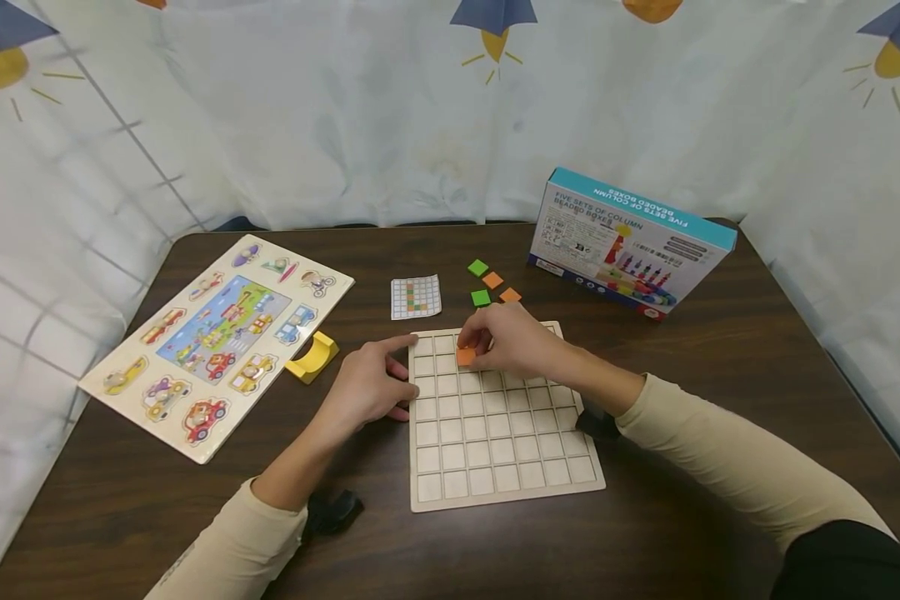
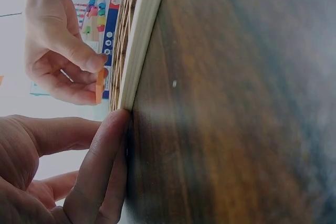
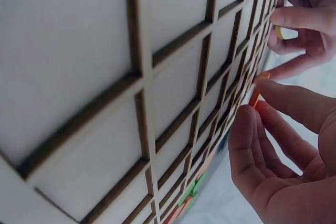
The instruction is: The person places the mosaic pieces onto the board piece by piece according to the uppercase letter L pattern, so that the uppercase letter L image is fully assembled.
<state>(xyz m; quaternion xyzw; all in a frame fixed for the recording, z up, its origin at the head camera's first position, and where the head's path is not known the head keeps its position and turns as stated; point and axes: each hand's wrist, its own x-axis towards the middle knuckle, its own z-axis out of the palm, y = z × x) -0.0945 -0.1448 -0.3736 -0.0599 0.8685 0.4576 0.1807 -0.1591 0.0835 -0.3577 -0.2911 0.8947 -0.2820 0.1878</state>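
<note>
In the head view, the right hand (image 1: 516,340) is pinching a flat, square orange tile (image 1: 466,357) over the upper left part of a pale wooden board (image 1: 477,454), whose raised strips are forming square cells. The left hand (image 1: 363,383) is resting relaxed fingers against its left edge, its grip loose. Loose tiles (image 1: 481,298) are lying beyond on the dark, wood-grained bench (image 1: 540,550), near a thin gridded card (image 1: 416,297).

In the left wrist view, the orange tile is showing its thin edge between right fingertips.

In the right wrist view, the cells are appearing as shallow, brown-walled recesses, the right grip holding the tile.
</note>
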